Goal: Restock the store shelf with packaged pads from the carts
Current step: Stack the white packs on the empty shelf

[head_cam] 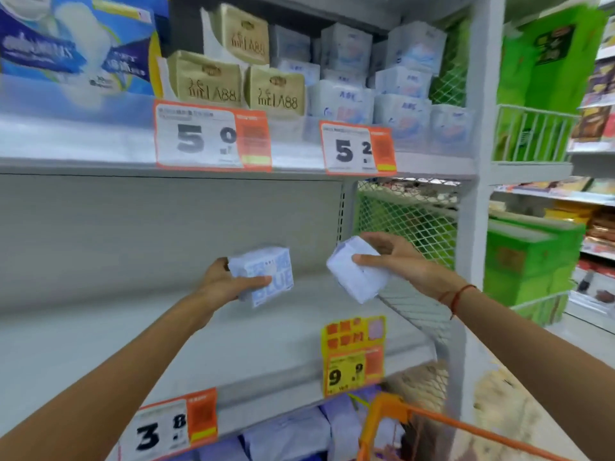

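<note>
My left hand (pixel 229 282) grips a pale blue pad pack (pixel 269 271) with blue lettering, held above the bare middle shelf (pixel 133 334). To its right, my right hand (pixel 396 261) holds a second pale pad pack (pixel 356 277), tilted, close to the shelf's right end by the wire divider (pixel 419 311). Both packs are in the air, apart from each other. An orange cart (pixel 432 424) shows at the bottom right, its inside mostly hidden.
The upper shelf carries gold packs (pixel 276 93) and white-blue packs (pixel 399 108), with price tags (pixel 213 138) on its edge. Purple packs (pixel 299 434) fill the shelf below. Green mesh (pixel 409 221) and a white upright (pixel 472 194) close the right end.
</note>
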{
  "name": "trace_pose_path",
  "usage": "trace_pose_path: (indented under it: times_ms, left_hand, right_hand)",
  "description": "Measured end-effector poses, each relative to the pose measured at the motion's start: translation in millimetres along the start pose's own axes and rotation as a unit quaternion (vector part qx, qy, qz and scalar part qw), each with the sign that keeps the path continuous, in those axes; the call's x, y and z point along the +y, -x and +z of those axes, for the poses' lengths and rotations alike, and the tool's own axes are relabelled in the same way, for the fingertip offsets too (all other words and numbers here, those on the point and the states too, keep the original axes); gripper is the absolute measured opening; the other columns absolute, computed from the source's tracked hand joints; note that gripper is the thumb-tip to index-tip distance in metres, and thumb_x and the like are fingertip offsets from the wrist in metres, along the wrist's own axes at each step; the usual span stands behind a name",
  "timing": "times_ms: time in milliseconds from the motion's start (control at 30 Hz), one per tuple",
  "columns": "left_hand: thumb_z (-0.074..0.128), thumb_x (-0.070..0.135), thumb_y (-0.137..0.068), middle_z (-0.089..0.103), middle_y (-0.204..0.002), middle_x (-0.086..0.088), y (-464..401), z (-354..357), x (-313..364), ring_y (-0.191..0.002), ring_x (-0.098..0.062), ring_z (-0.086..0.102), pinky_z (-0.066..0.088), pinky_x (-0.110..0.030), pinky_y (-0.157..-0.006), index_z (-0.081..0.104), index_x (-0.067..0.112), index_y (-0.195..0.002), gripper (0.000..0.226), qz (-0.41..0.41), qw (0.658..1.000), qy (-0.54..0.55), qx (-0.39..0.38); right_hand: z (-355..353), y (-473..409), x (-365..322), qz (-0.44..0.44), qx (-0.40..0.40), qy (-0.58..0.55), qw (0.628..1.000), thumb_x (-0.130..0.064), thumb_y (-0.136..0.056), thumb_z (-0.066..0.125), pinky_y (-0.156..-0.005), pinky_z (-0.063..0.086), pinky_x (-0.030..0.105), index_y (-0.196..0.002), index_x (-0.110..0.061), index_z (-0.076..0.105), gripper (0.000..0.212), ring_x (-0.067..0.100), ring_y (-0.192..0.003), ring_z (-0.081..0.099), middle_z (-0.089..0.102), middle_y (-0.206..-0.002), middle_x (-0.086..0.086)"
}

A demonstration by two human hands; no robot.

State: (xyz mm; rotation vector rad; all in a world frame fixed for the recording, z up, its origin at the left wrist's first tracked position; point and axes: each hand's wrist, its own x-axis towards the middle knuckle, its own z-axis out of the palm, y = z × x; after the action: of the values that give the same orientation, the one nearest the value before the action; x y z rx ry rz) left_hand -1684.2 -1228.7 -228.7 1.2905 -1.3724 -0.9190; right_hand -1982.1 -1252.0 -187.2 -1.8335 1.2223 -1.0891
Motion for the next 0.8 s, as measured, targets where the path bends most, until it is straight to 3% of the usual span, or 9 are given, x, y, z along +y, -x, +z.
trace_pose_path:
  times_ms: [100, 267, 333, 400, 467, 533, 667, 733, 800]
  left_hand:
    - [0.079, 0.011, -0.075, 0.069, -0.062, 0.018, -32.0, 5.3, -16.9, -0.074, -0.008, 0.065, 0.054, -0.022, -0.069, 0.062, 0.027, -0.084, 0.024, -0.009, 0.998, -0.048, -0.043]
    - [0.075, 0.002, -0.077, 0.064, -0.089, 0.005, -68.7, 19.0, -38.6, -0.081, -0.009, 0.06, 0.052, -0.015, -0.063, 0.06, 0.022, -0.095, 0.031, -0.03, 0.992, -0.082, -0.092]
    - [0.073, 0.003, -0.079, 0.063, -0.092, 0.005, -78.5, 23.9, -48.1, -0.081, -0.007, 0.059, 0.051, -0.011, -0.057, 0.058, 0.022, -0.102, 0.033, -0.04, 0.99, -0.085, -0.105]
    - [0.075, 0.005, -0.078, 0.061, -0.095, 0.007, -85.6, 24.9, -54.5, -0.079, -0.003, 0.058, 0.052, -0.014, -0.057, 0.054, 0.026, -0.104, 0.04, -0.056, 0.99, -0.079, -0.099]
    - [0.086, 0.01, -0.065, 0.055, -0.122, 0.002, -94.6, 20.8, -58.3, -0.095, -0.01, 0.058, 0.053, -0.022, -0.068, 0.037, 0.022, -0.137, 0.088, -0.059, 0.99, -0.1, -0.08]
    - [0.087, 0.016, -0.05, 0.034, -0.146, -0.002, -101.4, 14.8, -58.7, -0.12, -0.018, 0.049, 0.046, -0.026, -0.086, 0.015, 0.027, -0.15, 0.123, -0.042, 0.986, -0.142, -0.071]
    - [0.081, 0.008, -0.072, 0.047, -0.126, 0.007, -96.6, 13.9, -55.1, -0.1, -0.005, 0.05, 0.042, -0.003, -0.069, 0.045, 0.028, -0.133, 0.073, 0.011, 0.98, -0.174, -0.094]
    - [0.074, 0.004, -0.079, 0.049, -0.106, 0.016, -96.6, 16.4, -56.8, -0.09, 0.0, 0.051, 0.045, -0.001, -0.062, 0.05, 0.015, -0.131, 0.059, 0.029, 0.98, -0.178, -0.088]
    - [0.072, 0.005, -0.081, 0.05, -0.115, 0.009, -102.4, 18.3, -60.2, -0.104, -0.009, 0.052, 0.047, -0.007, -0.071, 0.048, 0.012, -0.135, 0.059, 0.031, 0.977, -0.195, -0.083]
  right_hand:
    - [12.0, -49.5, 10.2, -0.09, 0.043, 0.122, 0.988, -0.016, -0.072, 0.081, -0.084, 0.047, 0.021, -0.118, -0.011, 0.059, 0.052, 0.014, -0.103, 0.056, 0.059, -0.114, 0.0]
    - [50.4, -83.4, 61.9, -0.257, 0.0, 0.388, 0.885, -0.034, -0.058, 0.083, -0.082, 0.04, 0.031, -0.105, -0.016, 0.06, 0.055, 0.026, -0.1, 0.058, 0.061, -0.11, 0.003]
    - [62.0, -81.8, 83.1, -0.222, -0.104, 0.389, 0.888, -0.033, -0.06, 0.085, -0.093, 0.036, 0.027, -0.114, -0.014, 0.056, 0.064, 0.015, -0.111, 0.049, 0.054, -0.121, 0.001]
    - [56.9, -85.5, 80.4, -0.157, -0.144, 0.278, 0.936, -0.02, -0.069, 0.083, -0.095, 0.036, 0.013, -0.117, -0.009, 0.059, 0.054, -0.002, -0.107, 0.05, 0.055, -0.126, 0.005]
    - [40.1, -91.6, 63.1, -0.087, -0.12, 0.125, 0.981, -0.004, -0.081, 0.07, -0.08, 0.039, 0.0, -0.113, -0.006, 0.064, 0.032, -0.012, -0.091, 0.057, 0.062, -0.122, 0.009]
    - [25.0, -99.0, 52.0, -0.022, -0.11, 0.1, 0.989, -0.007, -0.087, 0.063, -0.076, 0.039, -0.002, -0.122, -0.015, 0.061, 0.037, -0.008, -0.1, 0.057, 0.059, -0.127, 0.0]
    - [20.5, -106.7, 61.2, 0.151, -0.284, 0.174, 0.931, -0.031, -0.091, 0.059, -0.108, 0.037, 0.032, -0.147, -0.027, 0.029, 0.063, 0.014, -0.133, 0.04, 0.04, -0.147, -0.007]
    - [19.3, -107.6, 66.1, 0.161, -0.313, 0.113, 0.929, -0.028, -0.092, 0.06, -0.105, 0.044, 0.039, -0.143, -0.028, 0.037, 0.057, 0.013, -0.126, 0.05, 0.052, -0.138, -0.009]
    - [17.6, -105.1, 66.9, 0.132, -0.325, 0.073, 0.934, -0.019, -0.091, 0.061, -0.103, 0.047, 0.04, -0.135, -0.031, 0.046, 0.048, 0.01, -0.121, 0.055, 0.057, -0.132, -0.012]
